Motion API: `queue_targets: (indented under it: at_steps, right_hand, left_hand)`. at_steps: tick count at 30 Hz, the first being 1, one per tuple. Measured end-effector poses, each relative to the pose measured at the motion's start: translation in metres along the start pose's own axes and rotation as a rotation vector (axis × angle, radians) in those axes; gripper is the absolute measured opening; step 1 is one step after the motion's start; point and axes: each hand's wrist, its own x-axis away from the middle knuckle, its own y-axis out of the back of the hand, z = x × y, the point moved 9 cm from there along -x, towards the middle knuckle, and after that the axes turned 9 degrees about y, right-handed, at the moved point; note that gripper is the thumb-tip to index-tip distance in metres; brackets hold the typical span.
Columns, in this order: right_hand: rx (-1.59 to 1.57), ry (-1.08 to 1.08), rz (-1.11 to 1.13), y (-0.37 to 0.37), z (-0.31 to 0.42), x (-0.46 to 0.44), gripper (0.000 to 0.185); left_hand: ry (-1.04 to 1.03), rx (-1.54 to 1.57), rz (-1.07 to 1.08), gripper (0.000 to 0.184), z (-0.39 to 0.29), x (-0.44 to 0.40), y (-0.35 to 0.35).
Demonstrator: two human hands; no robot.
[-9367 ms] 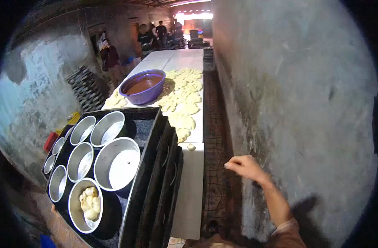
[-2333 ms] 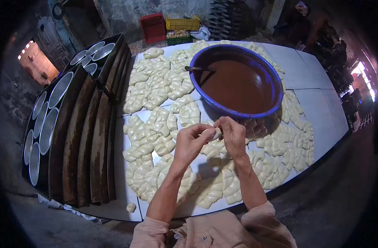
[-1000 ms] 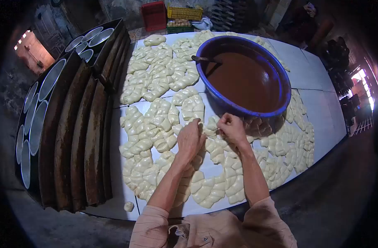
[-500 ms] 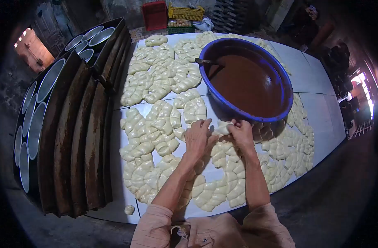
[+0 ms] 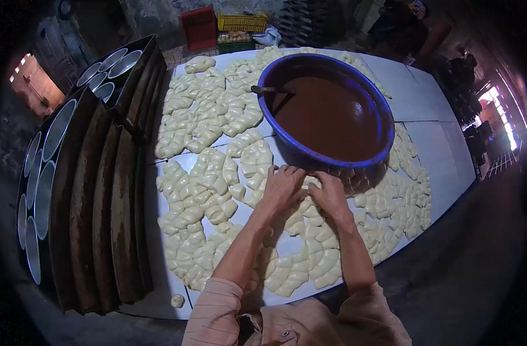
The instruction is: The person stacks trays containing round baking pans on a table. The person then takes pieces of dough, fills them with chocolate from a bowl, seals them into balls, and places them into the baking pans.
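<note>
Head view, only one: both hands are low over the table (image 5: pixel 439 144), close together on the near side of the blue bowl (image 5: pixel 298 149). Left hand (image 5: pixel 283 187) is palm down, fingers stretched toward the bowl and lying along a pale dough piece (image 5: pixel 311 182). Right hand (image 5: pixel 329 193) is bent in from the other side, thumb and fingers against that same piece. Piece sits between the two hands; underside hidden, so can't tell if it's pinched or just pressed, or if it touches the table.

Progress, judging by the layout: most dough looks portioned, with joined lumps (image 5: pixel 185 251) spread over much of the tabletop; the piece at the hands looks mid-handling. One small ball (image 5: pixel 177 301) lies apart near the front edge. Bowl holds brown liquid (image 5: pixel 332 118), a dark handle (image 5: pixel 270 90) leaning over its rim; no brown coating visible on the lumps, so that part looks not yet done. Metal pans (image 5: pixel 44 196) stand in stacked trays (image 5: pixel 87 219) at left; insides mostly out of sight, can't tell how many are filled.
</note>
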Motion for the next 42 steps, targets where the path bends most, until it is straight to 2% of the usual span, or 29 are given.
queue_targets:
  at_steps: [3, 4, 7, 8, 11, 12, 15, 16, 19, 20, 23, 24, 27, 28, 31, 32, 35, 36, 39, 40, 41, 42]
  right_hand:
    - [-0.063, -0.132, -0.100, 0.023, -0.008, 0.014, 0.033]
    - [-0.172, -0.236, -0.103, 0.019, -0.022, 0.019, 0.033]
    - [-0.446, -0.398, -0.185, 0.000, -0.052, 0.029, 0.031]
    - [-0.603, -0.333, -0.211, -0.006, -0.053, 0.026, 0.031]
    - [-0.866, -0.367, -0.135, -0.036, -0.046, 0.018, 0.034]
    - [-0.661, -0.334, -0.088, -0.015, 0.003, 0.014, 0.039]
    - [-0.389, -0.138, -0.044, -0.005, -0.001, 0.003, 0.038]
    - [-0.244, -0.088, -0.007, 0.002, 0.010, 0.002, 0.033]
    - [-0.063, -0.010, 0.012, 0.008, 0.023, 0.002, 0.027]
    - [-0.125, -0.086, 0.061, 0.006, 0.027, 0.005, 0.027]
    - [-0.040, -0.154, 0.031, 0.001, 0.028, 0.003, 0.029]
    - [-0.146, -0.162, 0.015, -0.002, 0.028, 0.004, 0.034]
    - [-0.265, -0.165, 0.080, -0.010, 0.026, 0.001, 0.035]
    - [-0.217, -0.078, 0.063, -0.005, 0.034, 0.001, 0.036]
    - [-0.157, 0.025, 0.022, 0.003, 0.038, -0.001, 0.034]
    - [-0.154, -0.001, 0.020, 0.005, 0.038, -0.001, 0.030]
    - [-0.188, -0.070, 0.104, 0.002, 0.037, 0.003, 0.027]
    - [-0.369, -0.156, 0.098, 0.004, 0.036, 0.008, 0.022]
    - [-0.823, -0.218, -0.026, 0.011, 0.023, 0.016, 0.013]
    - [-1.018, -0.227, -0.099, 0.027, 0.038, 0.019, 0.012]
    - [-1.026, -0.218, -0.127, 0.045, 0.039, 0.022, 0.016]
    - [-1.178, -0.165, -0.182, 0.057, 0.048, 0.021, 0.020]
  left_hand:
    - [0.022, 0.052, -0.024, 0.041, 0.013, 0.006, 0.006]
    - [0.077, 0.056, 0.007, 0.035, 0.016, 0.009, 0.008]
    - [0.060, 0.091, -0.062, 0.039, 0.019, 0.015, 0.007]
    - [0.074, 0.102, -0.074, 0.049, 0.018, 0.015, 0.005]
    - [0.004, 0.188, -0.197, 0.056, 0.004, 0.014, 0.004]
    - [0.023, 0.236, -0.144, 0.057, 0.006, 0.012, 0.000]
    - [0.119, 0.272, 0.120, 0.053, 0.009, 0.006, 0.006]
    - [0.012, 0.207, 0.019, 0.045, 0.004, 0.008, 0.016]
    - [0.054, 0.153, 0.051, 0.040, 0.011, 0.010, 0.015]
    - [0.076, 0.152, 0.070, 0.051, 0.015, 0.010, 0.012]
    - [-0.042, 0.138, -0.262, 0.067, 0.002, 0.016, 0.034]
    - [-0.102, 0.084, -0.268, 0.080, -0.002, 0.014, 0.031]
    - [-0.004, 0.363, -0.020, 0.081, 0.003, 0.007, 0.022]
    - [0.062, 0.366, 0.045, 0.074, 0.009, 0.004, 0.021]
    - [0.018, 0.256, 0.107, 0.057, 0.005, 0.002, 0.019]
    - [0.039, 0.192, 0.063, 0.045, 0.009, 0.000, 0.015]
    - [0.016, -0.010, 0.192, 0.043, 0.011, 0.004, 0.007]
    - [-0.028, 0.082, 0.059, 0.041, 0.020, 0.005, 0.003]
    - [0.027, 0.065, -0.164, 0.037, 0.031, 0.014, 0.014]
    - [0.167, -0.066, 0.024, 0.038, 0.049, 0.014, 0.002]
    - [0.198, -0.029, 0.074, 0.036, 0.058, 0.014, 0.000]
    - [0.212, 0.058, 0.110, 0.046, 0.062, 0.015, -0.002]
